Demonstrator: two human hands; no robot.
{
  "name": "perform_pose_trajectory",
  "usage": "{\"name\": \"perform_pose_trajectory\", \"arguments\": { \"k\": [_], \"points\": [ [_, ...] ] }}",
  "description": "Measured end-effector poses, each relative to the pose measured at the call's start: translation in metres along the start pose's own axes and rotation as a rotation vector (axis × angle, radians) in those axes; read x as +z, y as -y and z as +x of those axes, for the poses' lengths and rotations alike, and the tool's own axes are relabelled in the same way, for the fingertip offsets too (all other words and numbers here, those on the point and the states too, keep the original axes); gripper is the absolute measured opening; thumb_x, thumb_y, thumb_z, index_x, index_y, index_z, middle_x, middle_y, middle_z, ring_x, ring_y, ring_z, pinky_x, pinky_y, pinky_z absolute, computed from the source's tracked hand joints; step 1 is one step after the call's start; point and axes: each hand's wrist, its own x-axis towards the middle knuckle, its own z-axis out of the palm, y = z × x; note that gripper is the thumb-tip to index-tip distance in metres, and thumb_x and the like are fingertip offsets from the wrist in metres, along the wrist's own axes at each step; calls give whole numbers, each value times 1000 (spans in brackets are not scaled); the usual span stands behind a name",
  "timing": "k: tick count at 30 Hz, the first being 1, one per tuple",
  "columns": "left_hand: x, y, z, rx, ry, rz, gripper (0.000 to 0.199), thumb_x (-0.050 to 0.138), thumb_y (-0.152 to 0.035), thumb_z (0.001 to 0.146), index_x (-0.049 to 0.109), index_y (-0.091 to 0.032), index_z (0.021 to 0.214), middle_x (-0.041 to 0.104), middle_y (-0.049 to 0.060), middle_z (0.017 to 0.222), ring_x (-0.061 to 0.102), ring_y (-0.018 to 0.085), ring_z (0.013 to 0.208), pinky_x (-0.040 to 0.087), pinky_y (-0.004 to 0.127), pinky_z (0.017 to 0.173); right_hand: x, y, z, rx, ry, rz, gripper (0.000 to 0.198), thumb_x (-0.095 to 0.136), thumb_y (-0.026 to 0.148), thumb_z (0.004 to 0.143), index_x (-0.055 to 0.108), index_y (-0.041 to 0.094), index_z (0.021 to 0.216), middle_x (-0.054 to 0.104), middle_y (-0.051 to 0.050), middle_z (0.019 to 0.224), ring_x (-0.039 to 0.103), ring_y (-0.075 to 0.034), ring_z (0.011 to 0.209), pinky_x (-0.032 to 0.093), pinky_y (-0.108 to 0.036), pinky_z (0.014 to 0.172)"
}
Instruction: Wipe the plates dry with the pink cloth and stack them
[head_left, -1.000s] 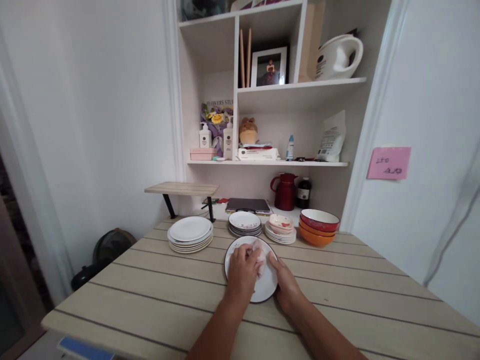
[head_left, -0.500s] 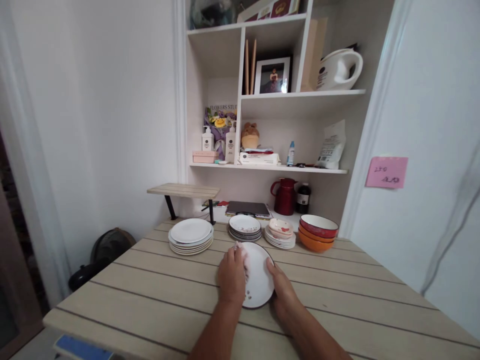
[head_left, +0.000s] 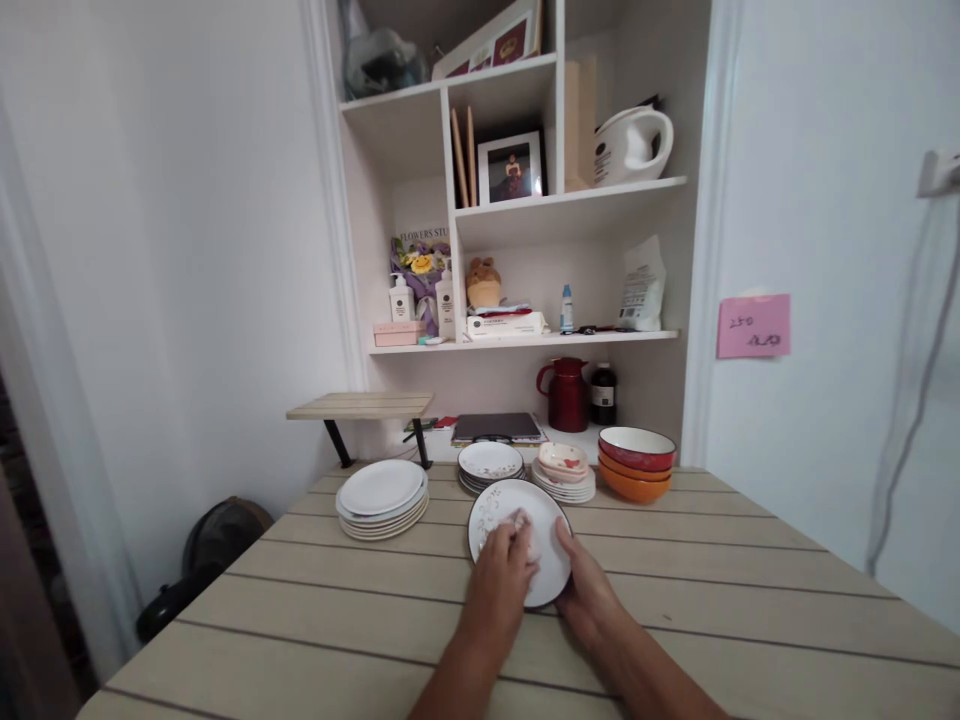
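Note:
A round white plate [head_left: 553, 571] with a dark rim and a floral pattern on its left part is held tilted above the table. My right hand [head_left: 589, 590] grips its right edge, thumb on the face and fingers behind. A crumpled pale pink cloth [head_left: 531, 541] is bunched in my left hand [head_left: 501, 570], which presses it against the middle of the plate's face. Behind stands a stack of similar dark-rimmed plates [head_left: 491, 461].
On the slatted table [head_left: 337, 620] stand white plates [head_left: 382, 490] at left, small heart-patterned dishes [head_left: 564, 462] on white saucers, and red and orange bowls [head_left: 636, 465] at right. A small raised shelf [head_left: 360, 405], a red jug [head_left: 566, 395] and a dark bottle [head_left: 603, 393] are behind.
My left hand has moved with the cloth from the plate's left side to its middle. The plate has turned, bringing its floral pattern into view. The camera view has shifted.

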Motion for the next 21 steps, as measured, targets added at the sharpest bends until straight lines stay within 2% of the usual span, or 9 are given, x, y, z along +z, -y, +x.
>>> {"name": "perform_pose_trajectory", "arguments": {
  "k": [4,7,11,14,16,21],
  "points": [
    [-1,-3,-2,41,153,-11,75,60,-8,77,32,-23,145,54,12,133,50,27,123,45,47,103,-6,4,8,18,-1,66,59,64,50,77,59,13,123,76,-12,97,70,-30,91,54,-41,83],
    [-5,-4,-2,53,188,-52,73,56,-3,79,33,-24,145,53,11,135,51,25,123,45,43,103,-8,8,10,25,-40,116,54,62,44,82,56,12,125,77,-11,92,71,-28,88,54,-40,82],
    [-9,-4,0,100,156,-88,60,54,-3,81,45,-23,136,59,9,126,55,22,118,49,36,100,-5,10,6,34,-6,59,55,65,43,80,55,16,126,77,-9,91,71,-26,77,55,-38,72],
    [-6,-3,-1,111,142,-87,53,54,-8,84,48,-25,134,62,7,118,59,20,110,52,34,94,-3,9,1,82,6,-42,60,67,51,76,57,18,125,76,-10,93,71,-25,72,54,-36,65],
    [-5,-1,-2,99,117,-78,51,53,-12,86,46,-25,135,62,8,118,60,22,109,54,36,91,0,7,-3,120,27,-77,62,66,56,75,59,18,123,76,-10,97,71,-25,76,54,-35,66],
    [-9,3,-1,-90,-73,-43,49,46,-22,93,39,-22,141,58,13,117,57,26,112,52,42,92,12,-2,-14,115,105,-132,61,67,56,74,60,20,123,75,-9,102,70,-24,86,53,-35,78]
  ]
}}
